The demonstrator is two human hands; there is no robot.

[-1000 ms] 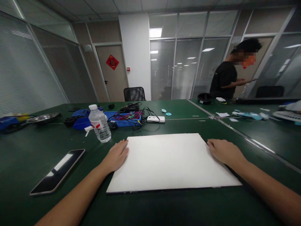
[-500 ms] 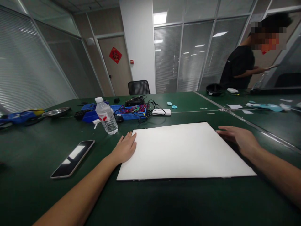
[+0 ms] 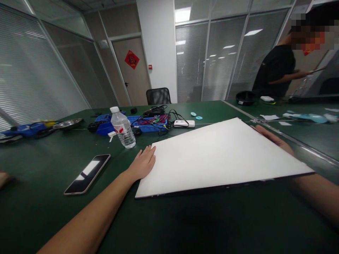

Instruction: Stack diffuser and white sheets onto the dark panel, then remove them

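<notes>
A flat white board [image 3: 212, 158] with a dark underside edge slants above the green table, its right side raised and its left side low. My left hand [image 3: 144, 163] lies flat along the board's left edge, fingers stretched out and touching it. At the raised right edge, my right hand [image 3: 275, 139] supports the board from the side and beneath; the board hides part of its palm and fingers. Left of my left forearm lies a dark-screened phone [image 3: 87, 174]. A clear water bottle [image 3: 123, 128] with a white cap stands just beyond my left hand.
Behind the board sit a blue tray [image 3: 152, 125] of tangled wires and a white power strip [image 3: 184, 124]. Someone in a black shirt [image 3: 277, 72] stands at the far right. A blurred hand [image 3: 4, 179] shows at the left edge. A metal seam [image 3: 299, 146] crosses the table.
The board's right side has come up off the table, with my right hand moving from beside the edge to under it. My left hand stays at the left edge. A blurred hand shows more at far left.
</notes>
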